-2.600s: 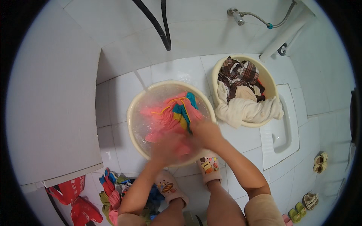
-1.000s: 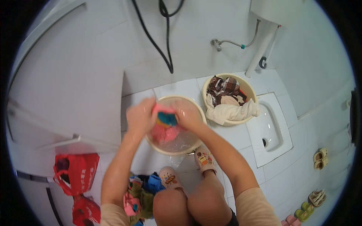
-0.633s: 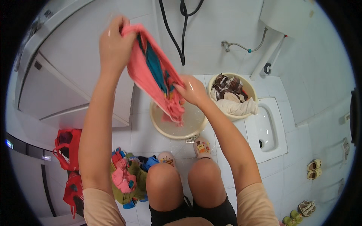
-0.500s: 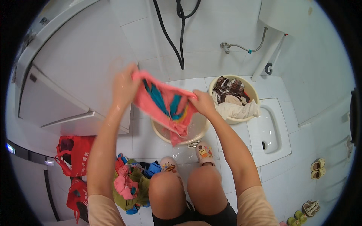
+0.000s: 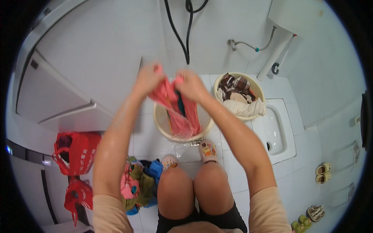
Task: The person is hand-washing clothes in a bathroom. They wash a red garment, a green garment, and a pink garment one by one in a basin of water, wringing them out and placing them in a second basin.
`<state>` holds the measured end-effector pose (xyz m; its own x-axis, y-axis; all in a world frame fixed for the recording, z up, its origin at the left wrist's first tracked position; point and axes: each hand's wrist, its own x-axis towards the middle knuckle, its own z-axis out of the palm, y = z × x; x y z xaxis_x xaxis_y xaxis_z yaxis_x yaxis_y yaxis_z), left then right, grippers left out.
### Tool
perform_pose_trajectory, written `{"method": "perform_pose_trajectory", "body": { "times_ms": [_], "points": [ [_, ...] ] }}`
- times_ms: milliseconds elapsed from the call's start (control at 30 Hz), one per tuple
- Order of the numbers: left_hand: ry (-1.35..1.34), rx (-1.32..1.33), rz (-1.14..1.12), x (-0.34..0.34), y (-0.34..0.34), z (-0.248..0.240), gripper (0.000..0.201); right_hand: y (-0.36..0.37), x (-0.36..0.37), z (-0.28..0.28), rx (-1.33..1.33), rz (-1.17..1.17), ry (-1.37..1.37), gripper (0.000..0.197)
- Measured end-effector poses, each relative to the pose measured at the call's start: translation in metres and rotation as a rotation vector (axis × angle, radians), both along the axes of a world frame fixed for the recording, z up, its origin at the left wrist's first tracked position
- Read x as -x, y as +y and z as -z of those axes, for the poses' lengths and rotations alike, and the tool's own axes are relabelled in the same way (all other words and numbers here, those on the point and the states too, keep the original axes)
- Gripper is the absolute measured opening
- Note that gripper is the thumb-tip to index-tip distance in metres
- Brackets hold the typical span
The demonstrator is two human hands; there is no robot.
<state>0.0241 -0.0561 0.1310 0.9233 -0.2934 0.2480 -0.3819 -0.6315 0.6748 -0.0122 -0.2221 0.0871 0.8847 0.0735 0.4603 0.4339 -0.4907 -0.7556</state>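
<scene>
A wet pink garment (image 5: 182, 116) with a dark teal patch hangs bunched from both my hands over a cream tub (image 5: 159, 123). My left hand (image 5: 149, 80) grips its upper left part, and a bit of pink shows above the fingers. Close beside it, my right hand (image 5: 191, 86) is closed on the upper right part of the same garment. The lower cloth hangs down inside the tub, and whether it touches the bottom I cannot tell. Motion slightly blurs both hands.
Right of the tub stands another cream tub (image 5: 261, 90) heaped with clothes, beside a squat toilet (image 5: 280, 132). A pile of mixed clothes (image 5: 142, 186) lies by my left leg, near red bags (image 5: 79, 155). A black hose (image 5: 188, 39) hangs at the far wall.
The pink garment was stretched wide between my hands; now it is gathered and hangs lower into the tub. My hands have come closer together.
</scene>
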Motion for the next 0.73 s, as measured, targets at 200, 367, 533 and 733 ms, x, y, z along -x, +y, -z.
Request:
{"method": "perform_pose_trajectory", "body": {
  "times_ms": [200,367,533,733],
  "points": [
    [-0.070,0.454,0.036,0.033,0.012,-0.126,0.010,-0.012,0.027,-0.143,-0.211,-0.034,-0.003,0.018],
    [0.187,0.521,-0.024,0.028,0.020,-0.066,0.015,-0.032,0.007,-0.067,-0.074,-0.024,-0.132,0.023],
    [0.839,0.241,0.062,0.002,0.014,0.097,0.022,-0.063,-0.009,0.111,-0.148,-0.116,0.499,0.034],
    [0.963,0.997,-0.362,-0.079,0.013,0.302,0.032,-0.045,-0.087,0.266,-0.330,0.276,0.554,0.045]
  ]
}}
